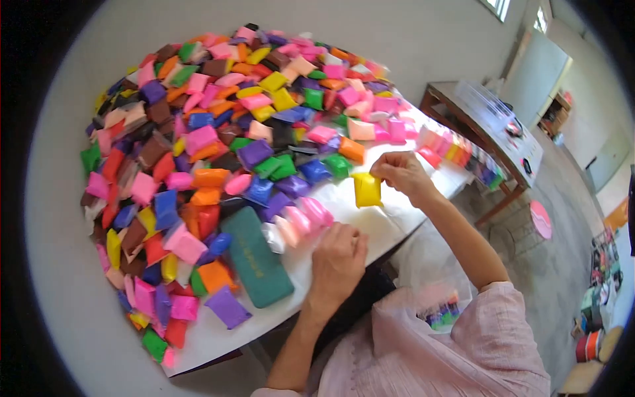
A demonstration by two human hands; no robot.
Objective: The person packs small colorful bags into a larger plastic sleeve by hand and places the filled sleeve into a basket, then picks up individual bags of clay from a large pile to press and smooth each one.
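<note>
My right hand (403, 173) pinches a yellow packet (368, 190) by its upper right corner, just above the white tabletop (301, 272). My left hand (338, 260) is near the table's front edge with its fingers curled; whether it holds anything is hidden. Just beyond it lies a short row of pink packets (309, 213), with a pale peach one and a white one at its left end. A green case (256, 257) lies flat to the left of my left hand.
A large heap of coloured packets (218, 132) covers the table's far and left parts. At the right end stands a row of packets (456, 149). Below the front edge is a clear container (440, 308). Behind are another table (486, 126) and a pink-topped stool (540, 220).
</note>
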